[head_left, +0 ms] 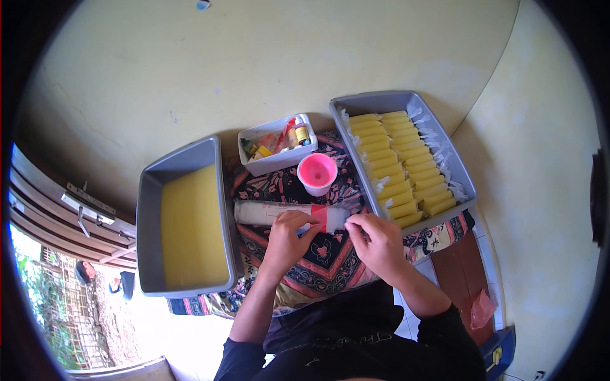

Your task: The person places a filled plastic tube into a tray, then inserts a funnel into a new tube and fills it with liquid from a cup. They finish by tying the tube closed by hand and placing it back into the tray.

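Note:
A long pack of clear plastic bags [267,214] with a red band lies across the patterned cloth in front of me. My left hand [291,240] is closed, its fingertips pinching at the pack beside the red band. At the pack's right end, my right hand [379,244] is also closed, thumb and fingers pressed together on the loose plastic edge. Just beyond the pack stands a pink funnel [317,171] set in a white container. Exactly how many bag layers the fingers grip is too small to tell.
On the left is a grey tub [147,222] of yellow liquid. A grey tub [454,155] on the right holds rows of filled yellow tubes. Behind sits a white box [279,164] with small bottles. The patterned cloth [318,270] covers the surface; a pink plastic bag [482,310] lies lower right.

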Action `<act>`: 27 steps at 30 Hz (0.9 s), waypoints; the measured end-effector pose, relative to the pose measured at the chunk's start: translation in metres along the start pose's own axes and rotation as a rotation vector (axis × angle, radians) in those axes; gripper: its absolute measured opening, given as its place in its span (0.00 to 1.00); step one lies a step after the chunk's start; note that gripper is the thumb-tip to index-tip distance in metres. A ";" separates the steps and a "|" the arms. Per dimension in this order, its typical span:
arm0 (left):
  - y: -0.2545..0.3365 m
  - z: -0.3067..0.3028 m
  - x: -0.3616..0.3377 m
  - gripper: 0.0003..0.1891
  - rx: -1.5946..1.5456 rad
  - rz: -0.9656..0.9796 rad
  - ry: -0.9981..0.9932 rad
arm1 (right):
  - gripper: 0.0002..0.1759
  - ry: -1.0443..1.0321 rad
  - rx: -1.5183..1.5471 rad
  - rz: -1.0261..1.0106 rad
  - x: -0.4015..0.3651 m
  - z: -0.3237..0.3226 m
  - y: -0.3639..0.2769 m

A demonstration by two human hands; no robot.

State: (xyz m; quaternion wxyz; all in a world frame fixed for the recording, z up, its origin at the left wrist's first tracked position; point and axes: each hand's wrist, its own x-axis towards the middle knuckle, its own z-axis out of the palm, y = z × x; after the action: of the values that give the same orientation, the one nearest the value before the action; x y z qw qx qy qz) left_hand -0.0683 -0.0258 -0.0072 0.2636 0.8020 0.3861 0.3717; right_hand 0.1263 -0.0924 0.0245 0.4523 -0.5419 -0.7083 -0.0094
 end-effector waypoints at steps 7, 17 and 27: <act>-0.031 0.010 -0.016 0.15 0.140 -0.079 0.020 | 0.14 -0.376 0.067 -0.023 -0.018 0.068 0.036; -0.038 0.025 -0.020 0.15 0.338 -0.083 0.012 | 0.16 -0.402 -0.109 -0.067 -0.028 0.091 0.060; -0.046 0.024 -0.018 0.05 0.314 -0.076 0.066 | 0.10 -0.320 -0.092 -0.071 -0.030 0.086 0.065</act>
State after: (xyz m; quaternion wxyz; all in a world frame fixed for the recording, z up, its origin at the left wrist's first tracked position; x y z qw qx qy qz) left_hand -0.0768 -0.0180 -0.0607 0.1363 0.8055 0.4780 0.3227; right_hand 0.1225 -0.0449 -0.0768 0.3078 -0.5311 -0.7889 0.0285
